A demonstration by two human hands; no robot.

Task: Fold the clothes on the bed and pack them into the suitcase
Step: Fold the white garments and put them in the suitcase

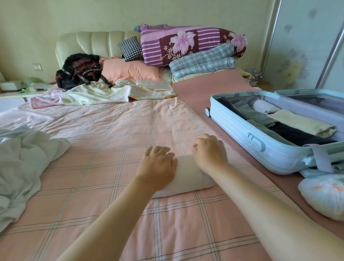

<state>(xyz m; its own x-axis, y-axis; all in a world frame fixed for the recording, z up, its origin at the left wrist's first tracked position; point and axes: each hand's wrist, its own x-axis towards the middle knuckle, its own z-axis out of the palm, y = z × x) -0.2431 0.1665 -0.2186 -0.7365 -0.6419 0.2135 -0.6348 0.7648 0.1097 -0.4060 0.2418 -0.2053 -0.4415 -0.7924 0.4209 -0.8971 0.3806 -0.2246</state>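
Two bare arms reach out over the bed [108, 124], which has a pink sheet with check lines on it. Both hands are on a white cloth roll [188, 178] that lies on the sheet near the right side of the bed. The left hand [156, 166] rests flat on the left end of the roll, with its fingers loose and a bit spread, holding nothing. The right hand [209, 150] sits on the far right end of the roll. Its fingers are curled, but I cannot tell if they pinch the cloth or not.

Just to the right of the hands lies the suitcase [235, 128]. It is light blue and open, and it sits on a plain pink mat [197, 90] along the right side of the bed. Folded clothes lie inside it: a yellow piece [301, 125], some grey-green and dark ones, and a small white roll [264, 106] at the far end.

On the left edge of the bed is a heap of white clothes [18, 165], all crumpled. Near the front corner of the suitcase sits a soft white bundle [329, 197] with orange marks.

At the head of the bed are a black bag [77, 71], a peach pillow [130, 70] and folded quilts [183, 44] piled up.
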